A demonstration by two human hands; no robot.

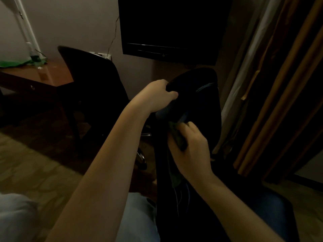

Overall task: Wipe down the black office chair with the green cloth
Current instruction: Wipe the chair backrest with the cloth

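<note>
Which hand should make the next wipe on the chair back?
Right. The right hand holds the cloth against the chair back; the left hand grips its top edge, steadying it.

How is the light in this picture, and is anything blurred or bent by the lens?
Head view: dim light, so the chair is almost featureless black and the cloth hardly looks green; the right hand is a little motion-blurred, the left hand sharper; the wide lens makes the curtain lean.

I'm seeing a dark television (171,23) hanging on the wall at twelve o'clock. A wooden desk (52,74) is sitting at ten o'clock, a dark chair (94,84) standing just beside it, and brown curtains (279,84) are hanging at two o'clock.
</note>
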